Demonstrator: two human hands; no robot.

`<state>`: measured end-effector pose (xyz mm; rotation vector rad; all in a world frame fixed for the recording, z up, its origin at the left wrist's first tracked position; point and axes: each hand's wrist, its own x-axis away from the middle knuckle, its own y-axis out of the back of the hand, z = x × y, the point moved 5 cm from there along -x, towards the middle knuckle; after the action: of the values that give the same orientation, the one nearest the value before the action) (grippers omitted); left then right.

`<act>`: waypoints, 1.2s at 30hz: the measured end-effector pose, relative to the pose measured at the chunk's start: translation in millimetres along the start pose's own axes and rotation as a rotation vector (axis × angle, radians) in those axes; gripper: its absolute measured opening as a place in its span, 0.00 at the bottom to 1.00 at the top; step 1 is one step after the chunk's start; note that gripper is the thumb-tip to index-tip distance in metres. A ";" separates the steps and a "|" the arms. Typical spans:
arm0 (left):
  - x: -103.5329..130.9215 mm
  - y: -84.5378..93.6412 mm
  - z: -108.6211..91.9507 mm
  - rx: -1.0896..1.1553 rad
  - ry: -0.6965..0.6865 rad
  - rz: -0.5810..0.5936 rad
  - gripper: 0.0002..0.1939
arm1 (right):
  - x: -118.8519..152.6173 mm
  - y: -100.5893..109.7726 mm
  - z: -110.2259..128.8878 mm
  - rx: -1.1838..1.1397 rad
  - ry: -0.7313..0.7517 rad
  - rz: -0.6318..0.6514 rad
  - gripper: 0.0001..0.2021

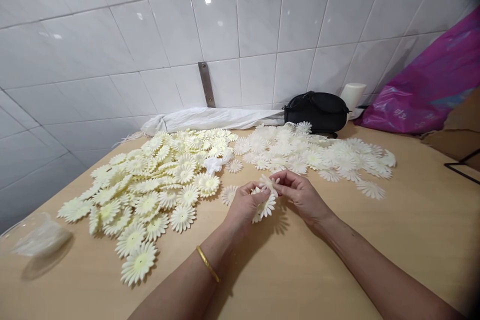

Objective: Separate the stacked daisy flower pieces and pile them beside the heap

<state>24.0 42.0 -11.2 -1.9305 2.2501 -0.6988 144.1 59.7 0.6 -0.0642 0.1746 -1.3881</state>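
My left hand point(245, 205) grips a pale daisy-shaped flower piece point(267, 206), its petals hanging below the fingers. Close beside it, my right hand point(300, 195) pinches a thinner white flower piece point(269, 184) at the top of the first one. Both hands are just above the table point(318, 270), with the fingertips nearly together. To the left lies a big heap of yellowish flower pieces point(146, 202). Beyond my hands spreads a pile of translucent white flower pieces point(318, 152).
A black case point(317, 111) and a white cylinder point(352, 96) stand near the tiled wall point(258, 15). White cloth point(221, 119) lies along the back edge. A purple bag point(423, 85) is at the right, a clear container point(41, 237) at the left.
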 end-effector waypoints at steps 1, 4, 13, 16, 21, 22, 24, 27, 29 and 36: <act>0.8 -0.8 0.5 -0.006 0.005 -0.005 0.16 | 0.6 -0.9 0.4 -0.013 -0.007 0.005 0.10; 3.5 -2.1 -3.1 -0.068 -0.032 -0.038 0.14 | 1.2 -1.0 -1.8 -0.079 -0.059 0.016 0.14; 6.6 -4.7 -7.8 -0.225 -0.116 -0.031 0.12 | -1.0 -0.8 -15.1 -0.009 -0.113 0.114 0.12; 4.8 -2.3 -4.4 -0.221 -0.096 -0.033 0.13 | -4.8 5.3 -13.4 0.054 -0.035 0.029 0.15; 0.7 4.2 -2.9 -0.191 -0.094 -0.078 0.13 | -8.5 16.0 -5.1 0.272 0.074 -0.071 0.18; 0.3 5.0 -2.8 -0.178 -0.094 -0.085 0.14 | -8.1 18.3 -2.1 0.343 0.100 -0.107 0.18; 0.3 6.0 -3.5 -0.160 -0.104 -0.102 0.15 | -4.8 23.2 8.2 0.517 0.200 -0.246 0.15; 1.6 6.7 -5.8 -0.136 -0.120 -0.125 0.16 | 4.5 21.0 24.3 0.698 0.356 -0.403 0.15; 2.6 6.7 -8.0 -0.102 -0.135 -0.132 0.17 | 6.2 10.7 23.0 0.638 0.314 -0.274 0.14; 1.6 -0.4 -5.9 0.153 -0.056 -0.007 0.15 | 8.1 -14.1 -1.2 0.252 0.050 0.114 0.13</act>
<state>22.0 42.1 -5.4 -1.8643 2.0920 -0.7830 131.6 49.2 0.7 0.1878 0.0427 -1.2886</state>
